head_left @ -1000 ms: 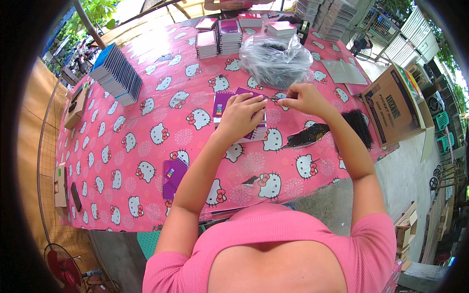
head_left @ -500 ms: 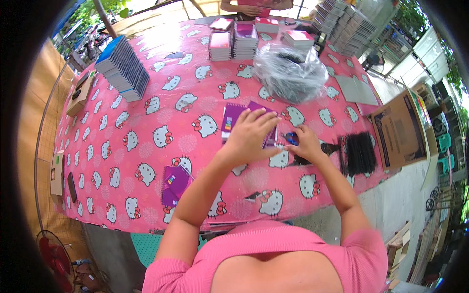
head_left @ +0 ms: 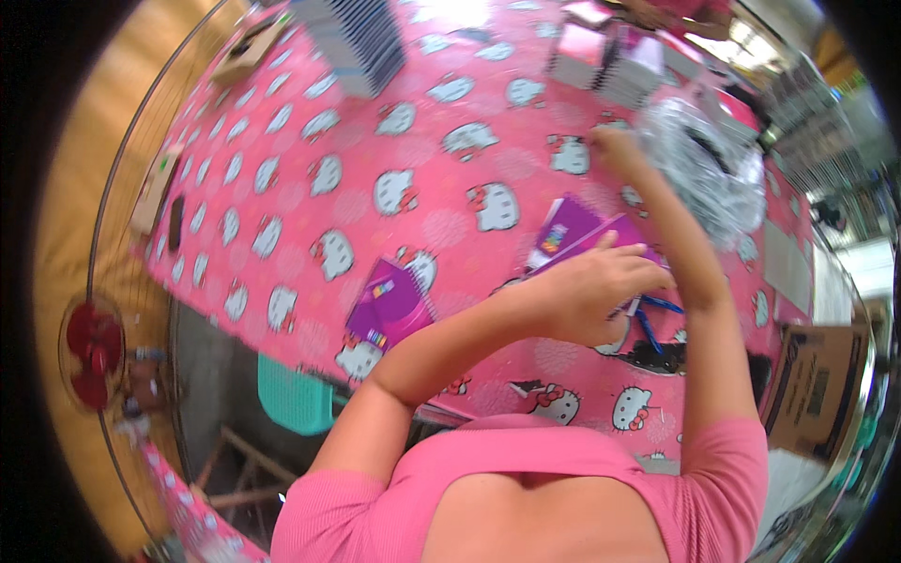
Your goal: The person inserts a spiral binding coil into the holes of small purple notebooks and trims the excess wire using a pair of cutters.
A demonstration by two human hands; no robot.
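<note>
My left hand (head_left: 589,289) lies with its fingers spread over the near side of two overlapping purple spiral notebooks (head_left: 569,225). Beside that hand, a blue-handled hand tool (head_left: 648,327), which looks like pliers, lies with its handles apart. My right arm stretches away past the notebooks. Its hand (head_left: 615,150) is between the notebooks and the far notebook stacks, close to a clear plastic bag (head_left: 699,178); its fingers are small and blurred. Another pair of purple notebooks (head_left: 392,305) lies to the left of my left forearm.
A tall notebook stack (head_left: 352,47) stands at the far left, with shorter stacks (head_left: 631,70) at the far right. A cardboard box (head_left: 818,389) stands at the right edge. A person's hand (head_left: 648,13) shows across the pink patterned table (head_left: 310,235).
The view has swung to the left. My right hand has left the blue-handled tool and reached toward the far side. My left hand stays over the purple notebooks.
</note>
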